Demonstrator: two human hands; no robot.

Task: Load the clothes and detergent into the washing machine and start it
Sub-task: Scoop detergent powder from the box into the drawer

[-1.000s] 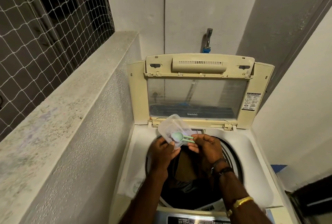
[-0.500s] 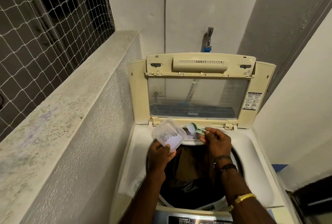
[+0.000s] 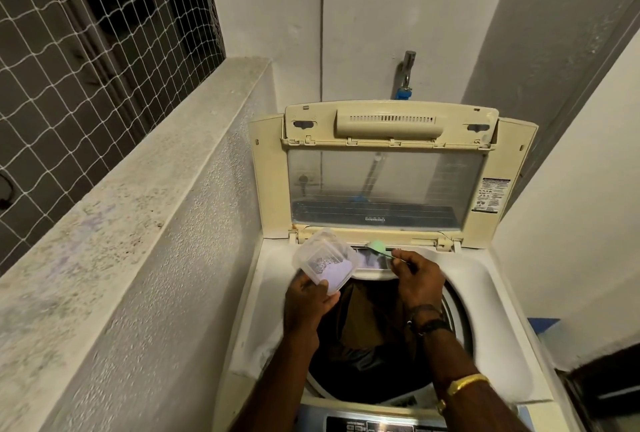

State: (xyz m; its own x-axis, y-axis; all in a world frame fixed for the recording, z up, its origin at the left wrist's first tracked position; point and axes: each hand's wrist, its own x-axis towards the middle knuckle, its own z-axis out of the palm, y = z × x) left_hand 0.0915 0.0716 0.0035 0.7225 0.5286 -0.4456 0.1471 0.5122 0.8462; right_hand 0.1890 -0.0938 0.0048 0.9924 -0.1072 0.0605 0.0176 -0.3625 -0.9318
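Observation:
A cream top-loading washing machine (image 3: 491, 279) stands with its lid (image 3: 384, 185) raised against the back wall. Dark and brown clothes (image 3: 367, 334) lie in the drum. My left hand (image 3: 308, 303) grips a clear plastic tub (image 3: 325, 260) with pale detergent powder in it, tilted above the drum's back left rim. My right hand (image 3: 419, 279) pinches the handle of a green scoop (image 3: 377, 247), whose bowl hangs over the detergent drawer slot (image 3: 374, 262) at the back of the opening.
A concrete ledge (image 3: 138, 196) with netting above runs along the left. A tap (image 3: 407, 75) with a blue hose fitting sits on the wall behind the lid. The control panel (image 3: 374, 424) lies at the near edge. A white wall closes in on the right.
The scoop has come out of the tub and moved back and right to the drawer slot. The tub has drifted slightly left and back.

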